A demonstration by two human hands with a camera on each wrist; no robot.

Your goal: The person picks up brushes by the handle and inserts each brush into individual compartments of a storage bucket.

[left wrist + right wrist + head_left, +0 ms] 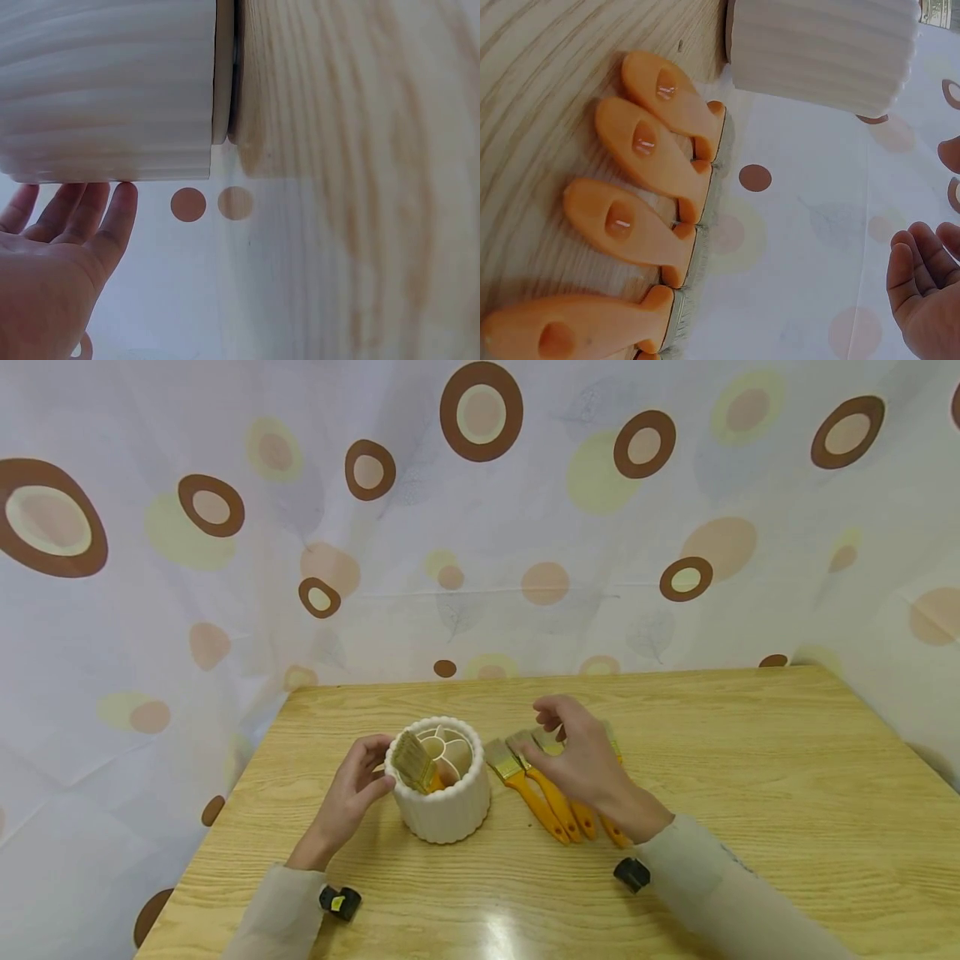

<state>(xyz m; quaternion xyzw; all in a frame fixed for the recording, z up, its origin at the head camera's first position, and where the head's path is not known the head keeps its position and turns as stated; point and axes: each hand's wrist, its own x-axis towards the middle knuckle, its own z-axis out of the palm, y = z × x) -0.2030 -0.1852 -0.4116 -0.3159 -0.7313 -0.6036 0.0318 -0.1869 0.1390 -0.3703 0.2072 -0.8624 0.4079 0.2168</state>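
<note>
A white ribbed round holder (444, 814) with inner compartments stands on the table. One paintbrush (412, 758) leans inside it, bristles up and tilted left. My left hand (352, 793) is at the holder's left side; in the left wrist view its nearly straight fingertips (124, 196) touch the ribbed wall. To the holder's right, several paintbrushes with orange handles (542, 808) lie side by side, bristles away from me. Above them hovers my right hand (581, 756), fingers loosely bent and holding nothing. It hides part of these brushes. The right wrist view shows the hand (930, 292) apart from the handles (615, 221).
The wooden table (750, 760) extends to both sides and toward me. A patterned cloth (525, 527) with brown and beige circles hangs behind the table and along its sides. Black wrist devices (340, 902) are on both sleeves.
</note>
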